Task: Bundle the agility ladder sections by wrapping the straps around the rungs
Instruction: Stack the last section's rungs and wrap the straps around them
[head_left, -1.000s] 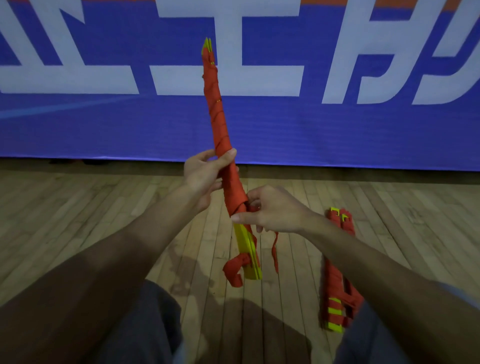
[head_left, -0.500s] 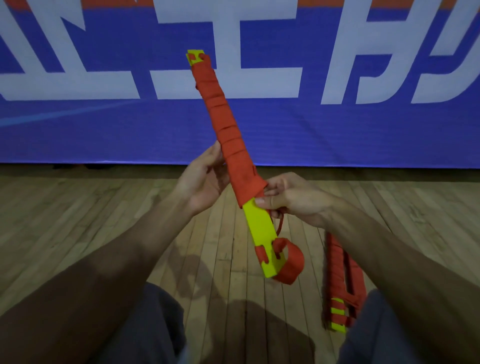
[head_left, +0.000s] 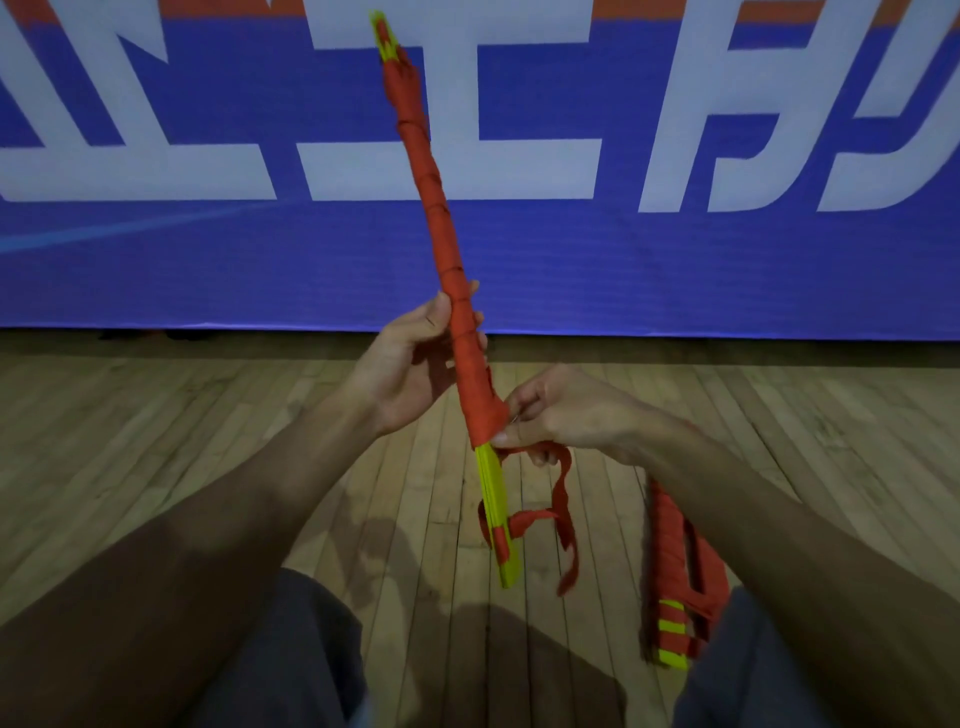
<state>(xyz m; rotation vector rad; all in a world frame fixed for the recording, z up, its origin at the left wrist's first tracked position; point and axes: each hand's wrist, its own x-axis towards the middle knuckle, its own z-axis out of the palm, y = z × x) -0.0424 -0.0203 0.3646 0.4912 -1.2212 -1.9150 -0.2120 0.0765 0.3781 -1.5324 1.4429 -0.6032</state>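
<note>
Leaning up and to the left in mid-air, the ladder bundle (head_left: 452, 280) stands between the person's knees, its top end crossing the blue banner (head_left: 727, 260) whose lower edge meets the wooden floor (head_left: 156, 441) well beyond the hands. Bare planks spread to the left and ahead of the hands. To the right a second bundle (head_left: 670, 571) lies on the floor, just beside the right forearm and partly hidden by it. The left hand (head_left: 410, 364) has its grip closed round the wrapped middle of the bundle, thumb on the near side and fingers curled behind. The right hand (head_left: 566, 415) pinches the red strap (head_left: 563, 499) at the lower edge of the wrapping, where the bare yellow rungs (head_left: 493, 493) begin. From that pinch the loose strap droops in a loop to the bundle's lower end, and a free tail dangles above the floor.
</note>
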